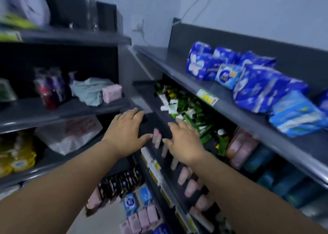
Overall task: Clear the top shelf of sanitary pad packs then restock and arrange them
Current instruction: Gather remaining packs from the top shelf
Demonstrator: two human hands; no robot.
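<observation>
At frame right the top shelf (177,65) is holding sanitary pad packs (257,84), uncleared, while the left hand (126,129) and right hand (184,141) are hovering empty, fingers spread, likely needing to reach up next.

empty hands (126,129), blue pad packs (260,87) on top shelf (177,66)

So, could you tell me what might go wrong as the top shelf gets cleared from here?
The blue pad packs lie in a loose, overlapping heap on the top shelf, so pulling one could drag its neighbours off the front edge. Both the left hand and right hand are empty and low, over the lower shelf of green tubes; a falling pack could scatter them.
</observation>
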